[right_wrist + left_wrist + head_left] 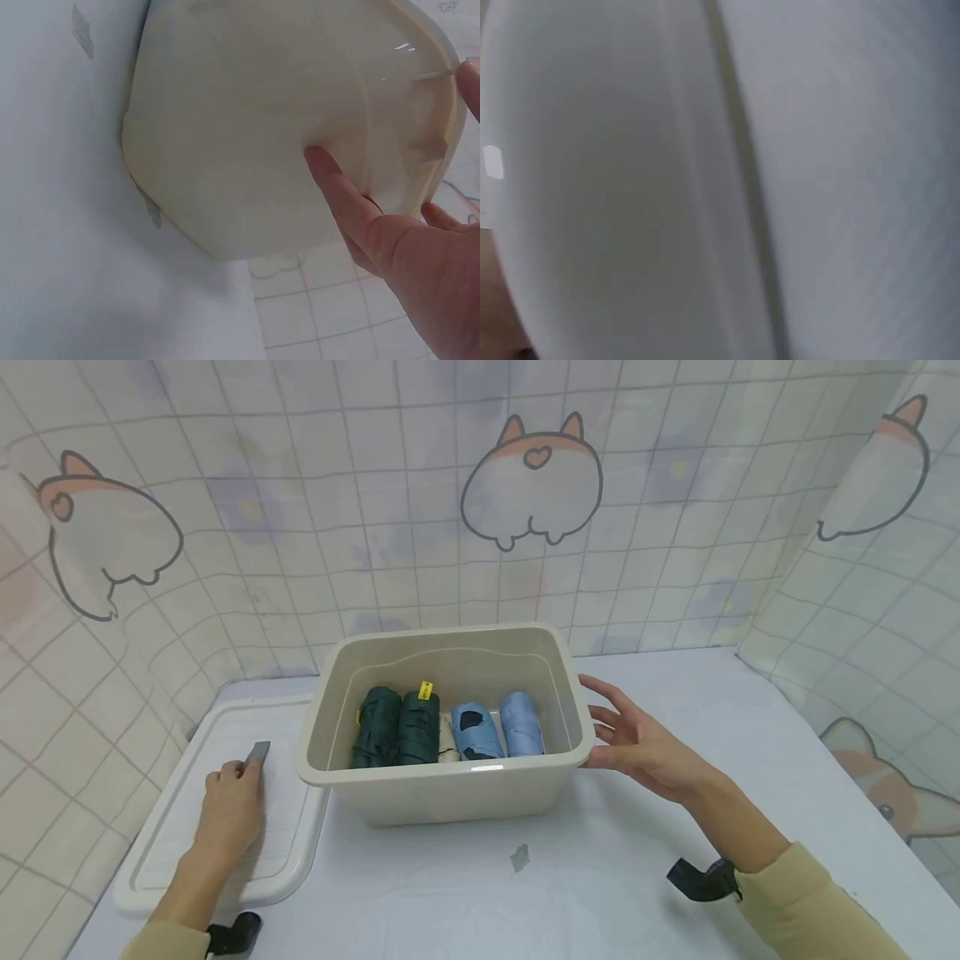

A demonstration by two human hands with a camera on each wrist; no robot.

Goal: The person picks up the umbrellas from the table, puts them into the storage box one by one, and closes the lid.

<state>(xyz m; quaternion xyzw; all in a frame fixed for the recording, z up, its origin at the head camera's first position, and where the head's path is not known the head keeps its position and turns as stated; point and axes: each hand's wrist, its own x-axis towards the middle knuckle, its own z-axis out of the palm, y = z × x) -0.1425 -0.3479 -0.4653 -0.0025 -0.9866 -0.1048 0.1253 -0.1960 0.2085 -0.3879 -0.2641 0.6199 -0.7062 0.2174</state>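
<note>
My left hand (231, 810) rests on the white lid (288, 827) lying at the left, fingers curled, with a small grey piece (258, 750) pinched at the thumb and fingertips. A cream plastic bin (457, 797) stands in the middle of the table. At the bin's right end, my right hand (637, 743) has its fingers spread against the outside. One extended digit presses the wall below the rim in the right wrist view. Inside the bin lie dark green rolled bundles (418, 731), a cream roll (447, 742) and light blue rolls (521, 724).
The table (420, 893) is covered in pale cloth with a grey patch (520, 857) in front of the bin. A tiled-pattern curtain (360, 518) with cartoon animals closes off the back and both sides. Yellow tags (425, 690) show on the green bundles.
</note>
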